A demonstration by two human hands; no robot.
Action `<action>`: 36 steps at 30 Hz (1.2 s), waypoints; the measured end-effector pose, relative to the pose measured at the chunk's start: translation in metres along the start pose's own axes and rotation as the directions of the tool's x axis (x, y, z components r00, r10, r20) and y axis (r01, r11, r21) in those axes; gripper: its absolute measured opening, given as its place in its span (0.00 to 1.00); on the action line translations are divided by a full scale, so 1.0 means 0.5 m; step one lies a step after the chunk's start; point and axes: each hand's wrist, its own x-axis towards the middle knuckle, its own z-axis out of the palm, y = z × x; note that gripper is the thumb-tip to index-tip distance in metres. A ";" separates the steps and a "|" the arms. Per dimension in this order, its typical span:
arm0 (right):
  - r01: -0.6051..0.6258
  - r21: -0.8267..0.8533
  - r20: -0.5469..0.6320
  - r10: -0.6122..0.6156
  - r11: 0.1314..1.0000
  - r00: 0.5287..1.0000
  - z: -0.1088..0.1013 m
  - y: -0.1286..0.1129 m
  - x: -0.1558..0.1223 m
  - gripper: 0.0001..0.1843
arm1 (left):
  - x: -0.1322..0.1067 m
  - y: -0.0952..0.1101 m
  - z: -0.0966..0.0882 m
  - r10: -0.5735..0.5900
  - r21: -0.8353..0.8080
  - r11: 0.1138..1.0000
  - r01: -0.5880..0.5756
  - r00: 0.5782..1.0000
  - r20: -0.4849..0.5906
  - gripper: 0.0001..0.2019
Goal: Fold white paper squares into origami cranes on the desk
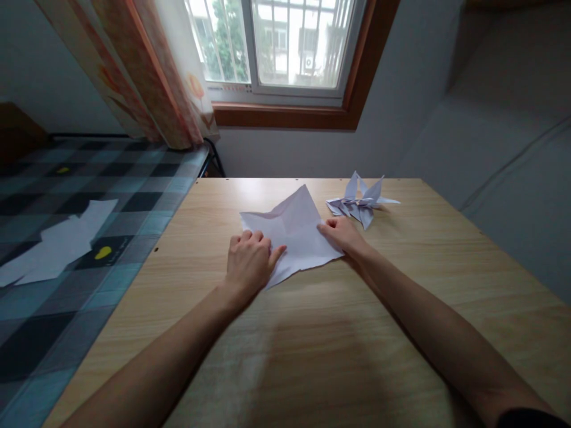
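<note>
A white sheet of paper [297,235] with crease lines lies at a slant on the wooden table, its far corner raised. My left hand [250,257] grips the left side of the sheet, thumb stretched across the top and fingers curled at the edge. On the opposite side, my right hand [342,235] pinches the sheet's right edge between thumb and fingers. Just beyond my right hand sit several folded paper cranes [360,201], bunched together with wings pointing up. The undersides of both hands' fingers are partly hidden.
The wooden table [423,339] reaches to the wall below a barred window [303,47]. Left of it is a bed with a checked cover [129,208], where loose white paper sheets [66,246] lie. A patterned curtain [151,71] hangs above the bed.
</note>
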 end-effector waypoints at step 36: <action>0.507 -0.590 0.295 -0.416 0.629 0.860 0.004 0.052 -0.050 0.41 | 0.001 -0.044 0.030 0.141 -0.145 0.986 -0.078 0.854 0.501 0.50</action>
